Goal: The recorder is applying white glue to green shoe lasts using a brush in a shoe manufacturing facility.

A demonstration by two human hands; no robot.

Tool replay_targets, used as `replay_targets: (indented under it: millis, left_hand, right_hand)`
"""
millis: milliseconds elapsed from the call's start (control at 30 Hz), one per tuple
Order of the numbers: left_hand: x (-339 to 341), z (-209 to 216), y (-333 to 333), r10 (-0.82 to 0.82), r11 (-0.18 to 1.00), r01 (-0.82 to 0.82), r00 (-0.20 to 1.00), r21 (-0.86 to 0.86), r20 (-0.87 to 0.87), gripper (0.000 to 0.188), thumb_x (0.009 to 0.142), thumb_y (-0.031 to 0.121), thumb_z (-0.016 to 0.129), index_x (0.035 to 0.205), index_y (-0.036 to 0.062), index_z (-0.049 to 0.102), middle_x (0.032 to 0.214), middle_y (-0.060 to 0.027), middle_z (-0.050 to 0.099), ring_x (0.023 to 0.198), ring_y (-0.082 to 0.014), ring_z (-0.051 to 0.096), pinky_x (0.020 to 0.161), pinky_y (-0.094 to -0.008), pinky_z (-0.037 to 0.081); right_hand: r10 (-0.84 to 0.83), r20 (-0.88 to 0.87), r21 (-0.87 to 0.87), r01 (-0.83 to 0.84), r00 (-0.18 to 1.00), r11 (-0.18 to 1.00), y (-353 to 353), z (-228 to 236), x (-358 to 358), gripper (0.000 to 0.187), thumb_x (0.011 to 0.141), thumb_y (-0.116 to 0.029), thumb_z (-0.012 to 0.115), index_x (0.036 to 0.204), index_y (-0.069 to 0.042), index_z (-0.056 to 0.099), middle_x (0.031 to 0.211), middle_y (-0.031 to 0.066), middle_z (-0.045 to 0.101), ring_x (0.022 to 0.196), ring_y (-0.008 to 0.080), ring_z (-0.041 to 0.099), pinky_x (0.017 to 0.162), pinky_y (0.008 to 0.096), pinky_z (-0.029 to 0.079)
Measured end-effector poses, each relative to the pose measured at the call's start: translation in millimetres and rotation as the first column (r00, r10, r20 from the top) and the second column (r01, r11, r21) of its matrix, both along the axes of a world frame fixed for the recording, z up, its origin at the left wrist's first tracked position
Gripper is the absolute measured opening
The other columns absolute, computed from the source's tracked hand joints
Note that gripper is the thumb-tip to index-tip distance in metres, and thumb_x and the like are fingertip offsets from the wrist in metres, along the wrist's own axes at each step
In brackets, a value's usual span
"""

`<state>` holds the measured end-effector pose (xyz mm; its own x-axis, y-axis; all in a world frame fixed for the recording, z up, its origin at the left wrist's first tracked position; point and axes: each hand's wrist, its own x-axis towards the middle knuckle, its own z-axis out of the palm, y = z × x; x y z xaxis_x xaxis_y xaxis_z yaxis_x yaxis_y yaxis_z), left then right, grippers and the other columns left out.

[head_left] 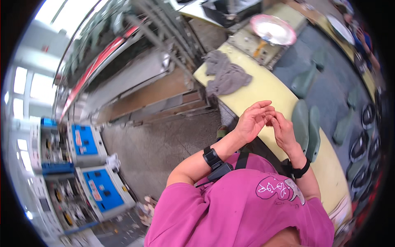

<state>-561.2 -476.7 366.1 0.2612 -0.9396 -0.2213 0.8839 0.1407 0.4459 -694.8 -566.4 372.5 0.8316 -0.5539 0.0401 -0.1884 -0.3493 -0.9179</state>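
My left hand is raised in front of my chest with its palm turned up and its fingers stretched out, slightly curved. My right hand meets it at the fingertips, its fingers loosely bent and partly overlapped by the left ones. No object shows between them. Just beyond the right hand, a green shoe last and a second green shoe last lie side by side on the pale yellow tabletop. A crumpled grey-brown cloth rests farther up that tabletop.
A pink-rimmed white basin with an orange-handled brush sits at the far end. More lasts and black shoe parts lie on the dark belt. A metal rack stands left; blue-and-white machines stand far left.
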Motion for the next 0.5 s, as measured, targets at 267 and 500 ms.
replay_targets:
  millis: [267, 500]
  left_hand:
    - [30, -20, 77, 0.189, 0.981, -0.186, 0.980, 0.055, -0.055, 0.031, 0.088, 0.004, 0.048, 0.118, -0.0035, 0.049, 0.107, -0.0148, 0.059, 0.102, -0.0244, 0.058, 0.091, -0.0339, 0.046]
    - [100, -28, 170, 0.262, 0.946, -0.285, 0.953, 0.156, 0.152, 0.033, 0.088, 0.005, 0.049, 0.120, -0.0026, 0.050, 0.121, -0.0187, 0.056, 0.109, -0.0255, 0.056, 0.095, -0.0350, 0.044]
  right_hand:
    - [0.185, 0.002, -0.169, -0.182, 0.983, 0.969, 48, -26, 63, 0.012, 0.090, -0.010, 0.054, 0.095, 0.001, 0.054, 0.067, 0.0136, 0.062, 0.060, 0.0267, 0.063, 0.056, 0.0349, 0.050]
    - [0.304, -0.093, -0.003, -0.305, 0.948, 0.952, 125, -20, 149, 0.016, 0.089, -0.017, 0.056, 0.082, -0.005, 0.063, 0.063, 0.0134, 0.061, 0.050, 0.0257, 0.059, 0.048, 0.0349, 0.047]
